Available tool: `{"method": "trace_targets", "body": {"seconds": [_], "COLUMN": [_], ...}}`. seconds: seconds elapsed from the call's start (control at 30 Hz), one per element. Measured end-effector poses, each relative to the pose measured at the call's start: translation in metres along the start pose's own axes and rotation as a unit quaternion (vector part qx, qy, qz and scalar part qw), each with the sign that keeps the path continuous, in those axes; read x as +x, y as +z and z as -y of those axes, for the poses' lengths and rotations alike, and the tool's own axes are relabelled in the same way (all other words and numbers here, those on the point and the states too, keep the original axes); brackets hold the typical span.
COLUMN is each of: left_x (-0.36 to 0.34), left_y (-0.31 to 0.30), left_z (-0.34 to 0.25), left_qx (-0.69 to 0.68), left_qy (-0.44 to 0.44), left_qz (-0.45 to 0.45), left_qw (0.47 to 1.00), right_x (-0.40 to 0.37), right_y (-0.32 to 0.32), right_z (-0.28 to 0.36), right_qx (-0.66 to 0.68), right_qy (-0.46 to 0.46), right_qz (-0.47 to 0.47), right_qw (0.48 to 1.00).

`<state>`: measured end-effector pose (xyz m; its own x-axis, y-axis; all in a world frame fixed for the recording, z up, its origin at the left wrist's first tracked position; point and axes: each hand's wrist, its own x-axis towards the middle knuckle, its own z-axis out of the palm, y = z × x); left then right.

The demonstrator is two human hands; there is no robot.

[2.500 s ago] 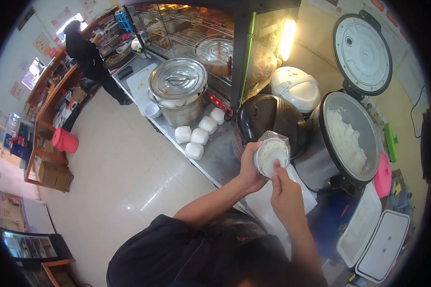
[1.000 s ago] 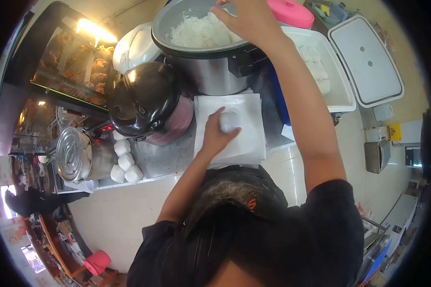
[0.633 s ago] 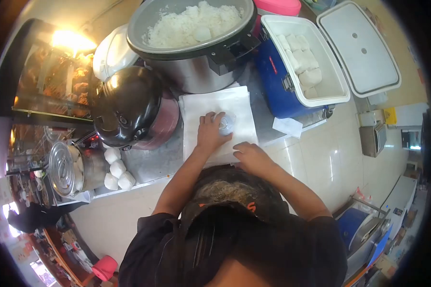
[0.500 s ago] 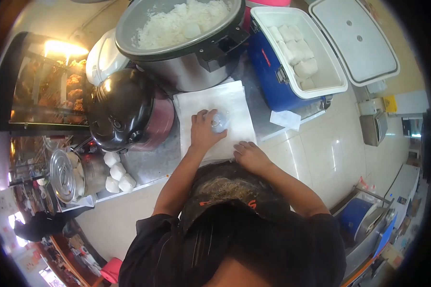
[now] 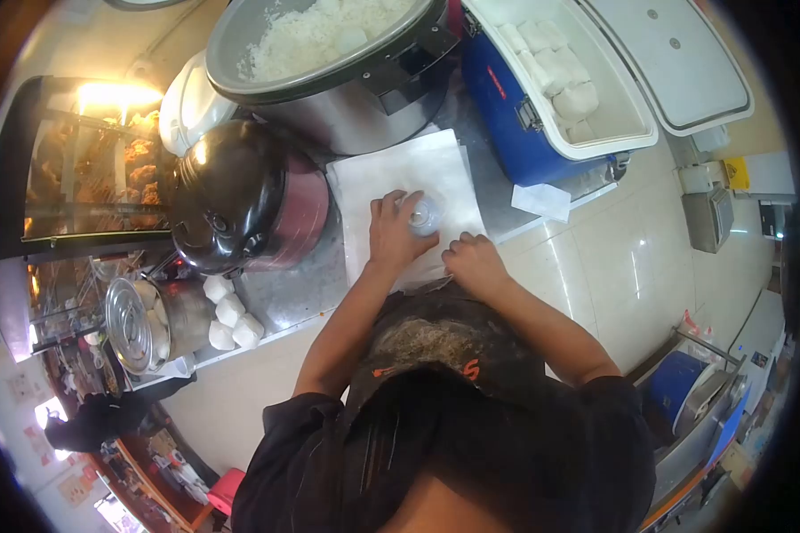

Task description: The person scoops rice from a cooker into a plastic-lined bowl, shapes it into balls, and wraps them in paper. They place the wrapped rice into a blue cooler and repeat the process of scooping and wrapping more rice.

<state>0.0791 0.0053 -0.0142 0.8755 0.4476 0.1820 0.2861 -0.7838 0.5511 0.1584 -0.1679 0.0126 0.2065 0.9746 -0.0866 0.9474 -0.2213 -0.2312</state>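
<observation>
A stack of white paper sheets [image 5: 391,169] lies on the metal counter directly in front of me. My left hand [image 5: 400,233] is on the stack, its fingers curved around a small clear bowl [image 5: 426,218] that rests on the paper. To the right, my right hand [image 5: 474,265] has its fingers closed at the near right edge of the sheets, seemingly pinching the paper. The fingertips there are partly hidden.
A large cooker of white rice [image 5: 329,115] stands behind the paper. Left are a dark-lidded pot [image 5: 231,195], a steel pot [image 5: 187,315] and several white wrapped bundles [image 5: 231,311]. Right, an open blue cooler [image 5: 507,115] holds more bundles. A loose paper [image 5: 542,202] lies nearby.
The view has shifted slightly. My left hand remains around the clear bowl on the paper. My right hand's fingers have curled in more tightly at the sheet's edge.
</observation>
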Motion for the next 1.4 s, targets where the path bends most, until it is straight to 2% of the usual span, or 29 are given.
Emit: {"method": "trace_targets", "body": {"seconds": [0.07,0.17,0.27,0.47,0.57,0.77,0.87,1.1,1.2,1.3,1.4], "left_x": [-0.002,-0.01,-0.007,-0.012,-0.002,-0.011,-0.014,-0.006,-0.002,0.003,-0.011], "left_y": [-0.003,-0.003,-0.002,0.005,0.006,0.009,0.005,0.004,-0.005,-0.018,-0.055], "left_z": [-0.002,-0.005,-0.003,0.001,-0.001,-0.003,-0.004,-0.008,-0.009,-0.011,-0.009], "left_qx": [-0.019,-0.026,-0.015,-0.029,-0.025,-0.039,-0.047,-0.061,-0.058,-0.062,-0.105], "left_qy": [-0.025,-0.032,-0.028,-0.03,-0.026,-0.03,-0.025,-0.02,-0.03,0.005,0.011], "left_qz": [0.006,0.001,-0.014,-0.031,-0.036,-0.046,-0.041,-0.071,-0.048,-0.053,-0.129], "left_qw": [0.999,0.999,0.999,0.999,0.999,0.998,0.998,0.995,0.997,0.997,0.986], "right_x": [0.002,0.0,0.001,0.002,0.005,0.007,0.005,0.003,0.003,0.005,0.005], "right_y": [0.003,-0.003,0.002,-0.009,0.002,0.0,-0.004,-0.008,-0.011,-0.015,-0.032], "right_z": [0.001,0.005,0.003,0.005,0.002,0.003,0.003,0.002,0.003,0.001,-0.001], "right_qx": [-0.006,-0.018,-0.012,0.041,0.017,0.017,0.027,0.049,0.053,0.061,0.103], "right_qy": [0.024,0.032,0.053,0.049,0.053,0.057,0.042,0.046,0.042,0.031,0.018], "right_qz": [0.019,-0.019,0.021,0.019,-0.005,0.02,-0.008,-0.002,0.003,-0.003,0.002], "right_qw": [1.0,0.999,0.998,0.998,0.998,0.998,0.999,0.998,0.998,0.998,0.994]}}
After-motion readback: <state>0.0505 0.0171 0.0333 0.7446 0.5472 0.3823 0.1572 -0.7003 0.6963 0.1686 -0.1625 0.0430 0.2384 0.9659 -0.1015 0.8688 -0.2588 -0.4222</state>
